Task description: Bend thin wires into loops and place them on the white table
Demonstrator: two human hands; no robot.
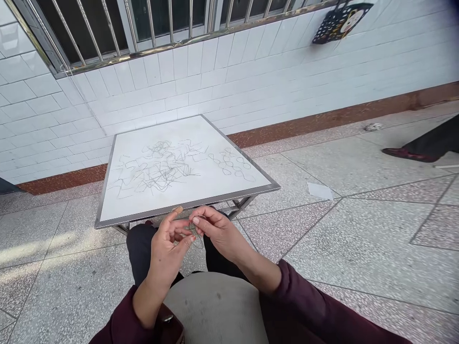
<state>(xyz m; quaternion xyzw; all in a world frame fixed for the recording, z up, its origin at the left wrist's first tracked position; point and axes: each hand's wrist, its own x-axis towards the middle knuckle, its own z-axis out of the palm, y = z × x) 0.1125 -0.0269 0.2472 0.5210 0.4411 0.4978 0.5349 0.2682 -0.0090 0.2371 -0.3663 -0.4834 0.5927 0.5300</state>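
thin wire (202,246) is held just in front of the table (211,188); right hand (217,229) pinches it, left hand (169,243) curls beside it, grip uncertain. step in hand: probably finger-shaping a loop. next move seems to call for a steady right pinch, light left guidance.

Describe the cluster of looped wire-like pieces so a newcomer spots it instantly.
In front of the tiled wall, below the barred window, stands a white-topped table with a grey edge. Toward the picture's right side of that top lies the cluster of looped pieces. Unlike the larger, jagged tangle to its left, it shows rounded loops, more loosely spread.
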